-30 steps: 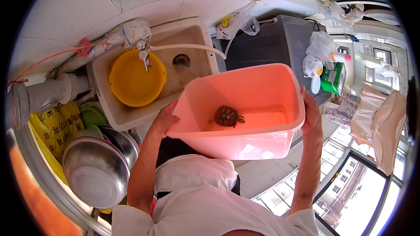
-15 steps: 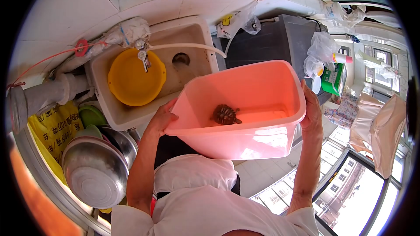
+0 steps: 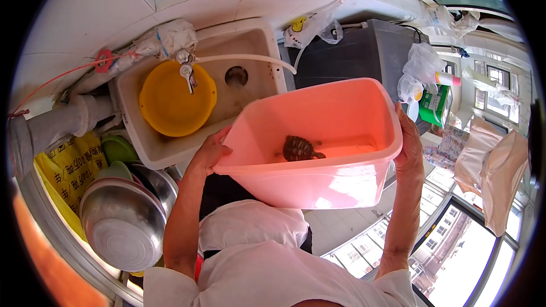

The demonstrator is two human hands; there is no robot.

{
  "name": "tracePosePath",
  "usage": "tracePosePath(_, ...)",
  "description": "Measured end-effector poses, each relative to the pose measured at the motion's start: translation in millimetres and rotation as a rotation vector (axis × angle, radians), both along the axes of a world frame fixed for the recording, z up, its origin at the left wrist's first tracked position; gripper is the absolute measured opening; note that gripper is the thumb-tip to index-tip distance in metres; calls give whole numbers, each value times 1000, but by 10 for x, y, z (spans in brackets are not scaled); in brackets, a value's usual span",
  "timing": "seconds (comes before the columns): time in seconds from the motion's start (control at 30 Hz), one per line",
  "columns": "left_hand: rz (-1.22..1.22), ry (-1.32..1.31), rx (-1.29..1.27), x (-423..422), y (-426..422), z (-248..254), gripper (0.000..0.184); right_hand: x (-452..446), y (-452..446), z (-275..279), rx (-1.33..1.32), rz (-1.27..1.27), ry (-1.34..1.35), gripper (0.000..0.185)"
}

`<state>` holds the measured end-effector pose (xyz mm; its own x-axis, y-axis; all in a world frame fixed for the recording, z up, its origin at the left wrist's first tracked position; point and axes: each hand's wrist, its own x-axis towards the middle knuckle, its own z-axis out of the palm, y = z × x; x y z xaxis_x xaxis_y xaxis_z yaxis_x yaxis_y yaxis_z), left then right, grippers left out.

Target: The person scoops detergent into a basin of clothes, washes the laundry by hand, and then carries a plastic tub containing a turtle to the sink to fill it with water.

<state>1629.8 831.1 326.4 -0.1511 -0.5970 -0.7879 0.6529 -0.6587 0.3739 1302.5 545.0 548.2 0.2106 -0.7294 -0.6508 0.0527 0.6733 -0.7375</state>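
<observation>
A pink plastic tub is held up in front of my body, tilted so that its inside shows. My left hand grips its left end by the rim, and my right hand grips the right end. Inside, a small dark turtle is on the tub's floor with its head toward the right. To the upper left is a pale sink, where a yellow basin sits beneath the faucet. A drain hole shows beside the basin.
Metal bowls are stacked at the lower left, near a yellow bag. Right of the sink stands a dark grey appliance with a white hose running across. Light cloths hang at the right by the windows.
The turtle has shifted slightly right along the tub's floor. The tub's right end and my right hand have moved a little to the right; both hands keep their hold.
</observation>
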Motion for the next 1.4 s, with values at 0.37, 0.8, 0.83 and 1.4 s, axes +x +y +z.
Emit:
tracePosePath(0.37, -63, 3, 35, 102, -50, -13, 86, 155, -32, 40, 7, -11, 42, 32)
tracePosePath(0.8, -51, 6, 43, 145, -1, -202, 86, 379, -75, 71, 12, 19, 83, 34)
tracePosePath(0.83, -53, 30, 43, 165, -14, -180, 85, 393, -87, 72, 15, 20, 85, 34)
tracePosePath(1.4, -39, 69, 28, 210, -5, -279, 88, 479, -190, 28, 40, -23, 103, 34)
